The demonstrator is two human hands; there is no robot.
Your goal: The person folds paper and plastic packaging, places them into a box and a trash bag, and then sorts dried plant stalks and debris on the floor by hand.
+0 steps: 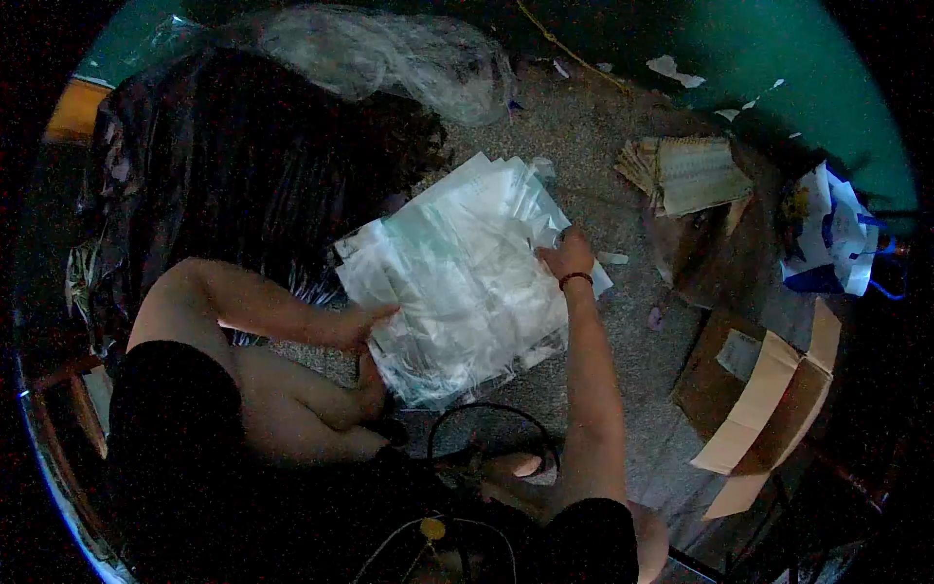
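Between our 2 bare hands, low over the speckled grey floor [642, 389], is a loose, roughly rectangular stack of translucent white plastic sheets [462, 282]. Our right hand [567, 255] is at its right edge, thumb and fingers drawn together, pinching the outer layers. Our left hand [368, 326] is at its lower left edge, thumb laid on top; the other fingers are hidden, so we cannot tell how they are set.

We judge that such slippery layers need even support from both sides, with light pressure near the edges. The fanned upper corner would be better squared against the rest than squeezed, since a tight pinch could crease the film.

Farther right, a brown cardboard box [754, 394] lies with its flaps spread; a pale rectangular paper shows inside. Beyond it sits a white-and-blue bag [827, 238], its contents probably too dim to name. Well apart from the box is a fanned bundle of beige printed paper [696, 175]. To our left bulks a large black plastic-covered heap [224, 175], with crumpled clear plastic film [389, 54] behind it.
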